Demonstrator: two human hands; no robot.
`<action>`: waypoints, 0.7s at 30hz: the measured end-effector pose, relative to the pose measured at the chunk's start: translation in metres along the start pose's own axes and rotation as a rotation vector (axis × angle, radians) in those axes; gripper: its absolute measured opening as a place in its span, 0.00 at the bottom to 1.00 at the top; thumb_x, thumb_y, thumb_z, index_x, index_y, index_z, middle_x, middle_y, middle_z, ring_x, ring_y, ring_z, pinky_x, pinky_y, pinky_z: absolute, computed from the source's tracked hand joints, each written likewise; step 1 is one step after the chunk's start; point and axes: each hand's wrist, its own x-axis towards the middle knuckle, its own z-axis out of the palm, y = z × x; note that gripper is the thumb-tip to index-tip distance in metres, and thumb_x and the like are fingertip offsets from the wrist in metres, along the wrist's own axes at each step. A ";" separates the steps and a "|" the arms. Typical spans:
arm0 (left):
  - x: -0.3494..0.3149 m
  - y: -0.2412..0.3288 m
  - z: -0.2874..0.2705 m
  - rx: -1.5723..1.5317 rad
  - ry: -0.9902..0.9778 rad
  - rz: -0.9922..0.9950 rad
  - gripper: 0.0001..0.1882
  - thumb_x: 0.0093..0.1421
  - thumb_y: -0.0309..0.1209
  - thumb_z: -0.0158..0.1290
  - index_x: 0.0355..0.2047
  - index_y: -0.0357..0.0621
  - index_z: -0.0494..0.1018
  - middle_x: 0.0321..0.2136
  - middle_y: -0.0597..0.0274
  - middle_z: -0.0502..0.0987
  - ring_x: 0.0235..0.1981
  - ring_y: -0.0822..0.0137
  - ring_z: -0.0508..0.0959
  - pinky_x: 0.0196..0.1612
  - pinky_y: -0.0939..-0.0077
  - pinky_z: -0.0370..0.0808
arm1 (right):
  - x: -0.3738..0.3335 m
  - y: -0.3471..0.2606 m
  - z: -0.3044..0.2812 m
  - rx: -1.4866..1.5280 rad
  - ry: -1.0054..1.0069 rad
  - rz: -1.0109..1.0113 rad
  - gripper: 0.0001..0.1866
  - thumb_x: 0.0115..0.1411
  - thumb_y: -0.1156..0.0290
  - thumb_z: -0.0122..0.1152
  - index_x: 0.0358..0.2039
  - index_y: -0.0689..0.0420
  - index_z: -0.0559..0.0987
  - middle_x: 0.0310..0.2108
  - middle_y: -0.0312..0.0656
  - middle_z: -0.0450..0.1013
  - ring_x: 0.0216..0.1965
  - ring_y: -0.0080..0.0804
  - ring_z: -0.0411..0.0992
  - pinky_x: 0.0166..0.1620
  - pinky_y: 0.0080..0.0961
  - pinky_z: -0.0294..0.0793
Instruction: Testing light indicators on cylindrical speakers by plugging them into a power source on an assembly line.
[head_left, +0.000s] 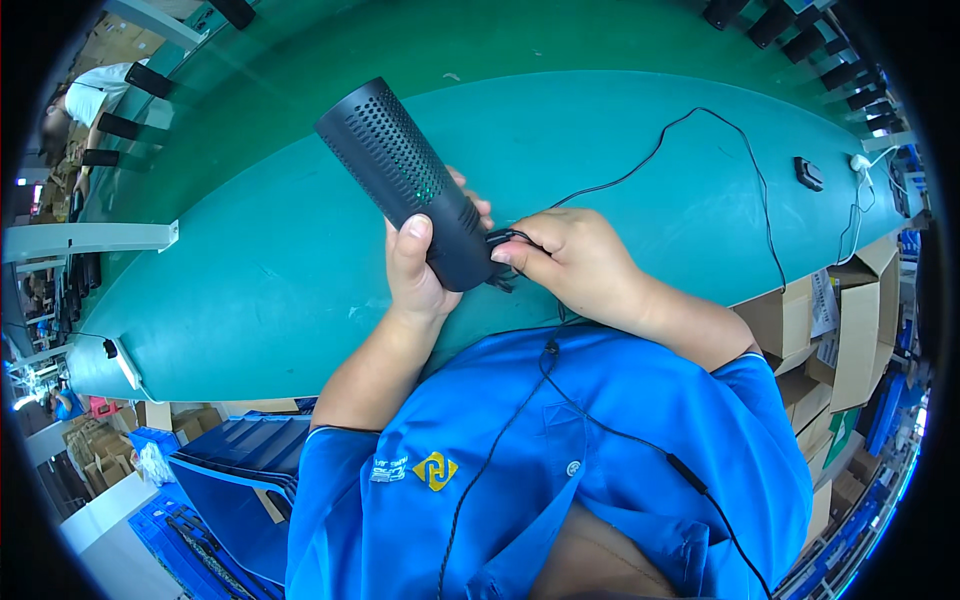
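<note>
A black cylinder with a perforated shell (385,135) tilts above the green table, its top toward the upper left. Small green lights glow through the holes near its middle. My left hand (412,258) wraps round its lower part, thumb in front and fingertips showing on the far side. Close to the cylinder's lower end, my right hand (575,255) pinches a bundled black cable (512,238). Whether the cable's end sits in the cylinder is hidden by the fingers. From my right hand a thin black cord (660,142) loops across the table to the right.
The green table (250,330) curves across the view. A small black device (809,174) and a white plug with cords (860,163) lie at its right end. Several black cylinders (775,25) stand along the far side. Cardboard boxes (860,320) stand at the right, blue bins (235,480) at lower left.
</note>
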 end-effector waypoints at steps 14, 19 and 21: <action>0.014 0.034 0.007 -0.013 -0.050 -0.053 0.26 0.60 0.41 0.45 0.53 0.38 0.59 0.42 0.47 0.71 0.36 0.56 0.78 0.36 0.68 0.77 | 0.030 0.021 -0.113 -0.181 -0.282 -0.125 0.08 0.53 0.71 0.63 0.34 0.58 0.80 0.24 0.35 0.73 0.22 0.24 0.65 0.27 0.20 0.64; 0.009 0.031 0.017 0.207 0.153 0.013 0.22 0.62 0.39 0.43 0.53 0.39 0.60 0.42 0.49 0.72 0.38 0.59 0.77 0.39 0.71 0.74 | 0.039 0.030 -0.079 -0.919 0.298 -0.353 0.12 0.49 0.76 0.59 0.36 0.54 0.80 0.37 0.36 0.72 0.36 0.32 0.67 0.42 0.26 0.66; 0.011 0.027 0.015 0.337 0.157 0.034 0.21 0.62 0.34 0.44 0.53 0.39 0.59 0.43 0.50 0.72 0.41 0.60 0.76 0.42 0.72 0.73 | 0.037 0.031 -0.047 -1.023 0.431 -0.391 0.17 0.46 0.80 0.55 0.38 0.53 0.79 0.42 0.38 0.71 0.40 0.35 0.66 0.46 0.29 0.65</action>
